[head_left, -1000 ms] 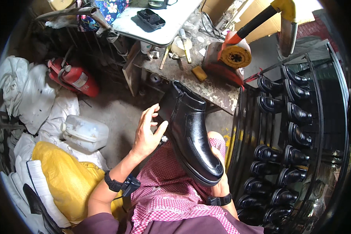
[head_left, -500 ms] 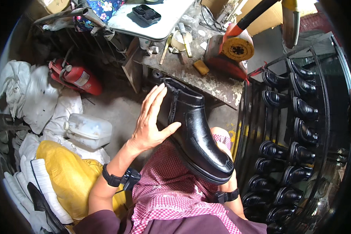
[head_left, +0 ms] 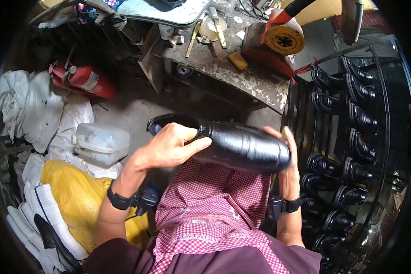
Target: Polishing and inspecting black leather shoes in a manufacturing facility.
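A glossy black ankle boot (head_left: 242, 145) lies sideways in front of me above a red-and-white checked cloth (head_left: 214, 201) on my lap. Its opening points left and its toe points right. My left hand (head_left: 171, 147) grips the shaft near the opening, fingers wrapped over the top. My right hand (head_left: 285, 160) cups the toe end from the right and behind. Both wrists carry black bands.
A black metal rack (head_left: 351, 137) with several black boots stands at the right. Ahead is a worn workbench (head_left: 242, 77) with tools and a red-and-yellow machine (head_left: 278, 43). At the left lie a red fire extinguisher (head_left: 82, 80), white sacks (head_left: 36, 114), a plastic jug (head_left: 100, 142) and a yellow bag (head_left: 73, 192).
The boot has turned from standing upright to lying sideways. My left hand, open beside the shaft before, has closed on it. My right hand has come up to the toe.
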The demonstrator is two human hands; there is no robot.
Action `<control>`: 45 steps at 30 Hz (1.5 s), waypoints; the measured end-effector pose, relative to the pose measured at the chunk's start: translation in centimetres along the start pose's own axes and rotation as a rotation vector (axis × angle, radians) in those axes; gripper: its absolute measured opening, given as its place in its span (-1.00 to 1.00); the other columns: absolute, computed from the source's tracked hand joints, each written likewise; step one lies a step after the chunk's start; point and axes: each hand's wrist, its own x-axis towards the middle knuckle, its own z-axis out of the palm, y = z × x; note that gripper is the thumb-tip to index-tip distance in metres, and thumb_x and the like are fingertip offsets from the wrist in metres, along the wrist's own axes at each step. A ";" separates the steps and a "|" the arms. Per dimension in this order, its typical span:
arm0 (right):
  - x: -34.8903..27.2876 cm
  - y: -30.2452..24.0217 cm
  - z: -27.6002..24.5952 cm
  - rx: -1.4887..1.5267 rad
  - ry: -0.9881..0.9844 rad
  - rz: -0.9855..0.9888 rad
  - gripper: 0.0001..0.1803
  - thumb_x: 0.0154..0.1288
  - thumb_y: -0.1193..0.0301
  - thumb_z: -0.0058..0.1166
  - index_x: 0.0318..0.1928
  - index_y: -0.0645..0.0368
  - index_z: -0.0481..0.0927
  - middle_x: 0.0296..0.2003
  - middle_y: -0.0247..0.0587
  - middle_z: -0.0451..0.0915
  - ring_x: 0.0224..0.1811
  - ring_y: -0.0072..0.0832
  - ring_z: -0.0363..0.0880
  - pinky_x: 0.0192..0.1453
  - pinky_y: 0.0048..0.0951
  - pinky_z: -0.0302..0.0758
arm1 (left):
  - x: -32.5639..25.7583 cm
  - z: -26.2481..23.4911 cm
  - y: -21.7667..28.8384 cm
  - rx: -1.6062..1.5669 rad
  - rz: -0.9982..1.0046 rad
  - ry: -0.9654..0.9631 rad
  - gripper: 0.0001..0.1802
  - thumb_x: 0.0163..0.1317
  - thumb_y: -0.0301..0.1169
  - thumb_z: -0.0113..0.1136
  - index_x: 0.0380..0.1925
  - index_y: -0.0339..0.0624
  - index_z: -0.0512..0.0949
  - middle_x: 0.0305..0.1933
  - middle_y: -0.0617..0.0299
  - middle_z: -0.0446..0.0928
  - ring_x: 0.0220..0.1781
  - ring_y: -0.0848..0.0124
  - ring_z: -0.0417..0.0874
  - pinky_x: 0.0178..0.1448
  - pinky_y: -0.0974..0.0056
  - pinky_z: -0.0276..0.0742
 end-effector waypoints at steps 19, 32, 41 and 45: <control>0.8 8.7 6.8 -0.476 -0.079 -0.339 -0.73 0.06 0.58 0.19 -0.20 0.22 0.44 -0.49 -0.55 0.29 -0.46 -0.81 0.27 -0.39 -0.79 0.22 | -0.5 7.7 -4.6 -0.832 -0.261 0.473 -0.63 0.33 -0.23 -0.09 -0.26 -0.40 0.48 -0.38 0.29 0.49 -0.33 0.60 0.46 -0.25 0.46 0.41; 1.8 9.7 6.4 -0.260 0.083 -0.340 -0.76 0.05 0.52 0.23 -0.34 0.16 0.39 -0.60 -0.52 0.38 -0.57 -0.81 0.31 -0.46 -0.79 0.27 | -0.8 9.7 -3.4 -0.530 -0.234 0.479 -0.55 0.34 -0.20 -0.15 -0.46 -0.44 0.44 -0.60 0.13 0.41 -0.50 0.48 0.41 -0.42 0.31 0.33; 1.7 8.3 6.5 -0.356 0.173 -0.374 -0.68 -0.03 0.58 0.26 -0.38 0.14 0.33 -0.57 -0.57 0.26 -0.55 -0.81 0.18 -0.48 -0.79 0.14 | -1.0 8.9 -2.7 -0.623 -0.259 0.490 -0.55 0.33 -0.18 -0.13 -0.40 -0.45 0.46 -0.50 0.18 0.48 -0.41 0.51 0.45 -0.34 0.38 0.38; 1.6 9.6 5.7 -0.449 0.025 -0.369 -0.65 -0.07 0.53 0.31 -0.40 0.10 0.33 -0.56 -0.57 0.24 -0.53 -0.81 0.18 -0.42 -0.77 0.18 | -0.9 9.3 -3.5 -0.744 -0.256 0.520 -0.59 0.32 -0.20 -0.10 -0.35 -0.43 0.47 -0.40 0.24 0.50 -0.35 0.54 0.47 -0.28 0.40 0.40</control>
